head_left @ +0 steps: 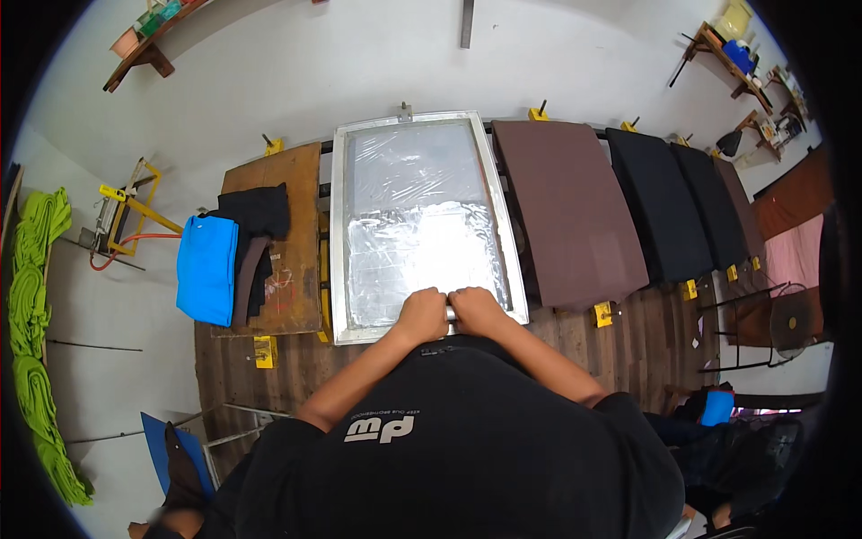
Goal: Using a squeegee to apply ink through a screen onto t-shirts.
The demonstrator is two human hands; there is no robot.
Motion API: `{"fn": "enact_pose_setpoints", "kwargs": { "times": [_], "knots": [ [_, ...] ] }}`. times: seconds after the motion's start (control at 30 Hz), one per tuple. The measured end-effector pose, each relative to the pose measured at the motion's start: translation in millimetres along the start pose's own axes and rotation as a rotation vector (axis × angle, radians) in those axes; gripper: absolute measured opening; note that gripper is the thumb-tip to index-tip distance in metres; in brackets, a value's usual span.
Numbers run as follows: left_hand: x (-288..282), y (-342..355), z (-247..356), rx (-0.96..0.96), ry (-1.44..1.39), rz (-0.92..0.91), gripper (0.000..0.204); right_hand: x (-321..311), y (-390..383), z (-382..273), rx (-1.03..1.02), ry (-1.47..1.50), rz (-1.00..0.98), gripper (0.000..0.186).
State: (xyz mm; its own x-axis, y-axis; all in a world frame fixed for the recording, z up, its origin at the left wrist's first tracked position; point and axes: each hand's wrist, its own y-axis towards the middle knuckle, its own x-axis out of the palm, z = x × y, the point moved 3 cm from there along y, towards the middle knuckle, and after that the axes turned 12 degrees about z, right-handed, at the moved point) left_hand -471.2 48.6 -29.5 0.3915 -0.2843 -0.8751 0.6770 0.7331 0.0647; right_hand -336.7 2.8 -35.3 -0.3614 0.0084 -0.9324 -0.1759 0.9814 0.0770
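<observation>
A metal-framed printing screen lies in front of me, its mesh covered with shiny, wrinkled clear film. Both hands are together at its near end, knuckles side by side. My left hand is closed, and so is my right hand. Between them a short piece of a grey metal bar shows, and my fingers wrap over it. Whether this bar belongs to the screen frame or is a separate tool cannot be seen. Just right of the screen a brown cloth panel lies stretched over a board.
Left of the screen, a wooden board carries folded black cloth and blue cloth. Black cloth panels continue the row rightward. Yellow clamps hold the boards. Green cloth hangs far left. Other people are partly visible at both lower corners.
</observation>
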Motion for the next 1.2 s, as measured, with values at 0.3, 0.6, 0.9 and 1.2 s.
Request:
{"fn": "enact_pose_setpoints", "kwargs": {
  "times": [0.3,0.6,0.9,1.2],
  "knots": [
    [-19,101,-38,-0.062,0.065,-0.003,0.019,-26,94,48,0.031,-0.028,0.025,0.017],
    [-1,54,-19,-0.01,0.087,-0.113,0.023,-10,48,30,-0.048,-0.019,-0.098,0.024],
    [-15,63,-15,-0.067,0.034,-0.259,0.026,-29,57,27,0.019,0.094,-0.254,0.026],
    [7,41,-22,0.078,0.029,0.241,0.013,10,35,26,0.001,-0.018,0.265,0.018]
  ]
}}
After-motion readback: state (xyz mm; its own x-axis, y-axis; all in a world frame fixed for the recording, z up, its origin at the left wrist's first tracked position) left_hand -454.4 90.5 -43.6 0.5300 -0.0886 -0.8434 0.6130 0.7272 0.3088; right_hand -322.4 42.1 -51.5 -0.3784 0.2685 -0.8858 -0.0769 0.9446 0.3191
